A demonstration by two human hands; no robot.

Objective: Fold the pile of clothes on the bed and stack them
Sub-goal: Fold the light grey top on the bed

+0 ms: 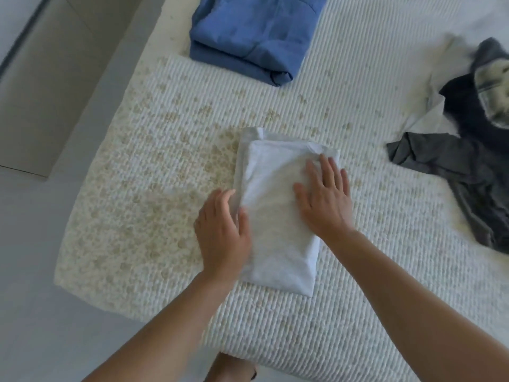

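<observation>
A white ribbed bed [358, 312] cover with tan flecks fills the view, pale floor off to 9 o'clock. Nearest, a folded white garment [278, 216] lies at centre; the left hand [223, 232] rests along its 9 o'clock edge, fingers loosely bent against the fabric, while the right hand [325, 197] lies flat and released on top, pressing it smooth. At 3 o'clock a heap of dark grey clothes [473, 166] waits unfolded. Farthest, at 12 o'clock, sits a folded blue garment [253, 40]. By my judgement two pieces are folded, stacking and the heap remain.
</observation>
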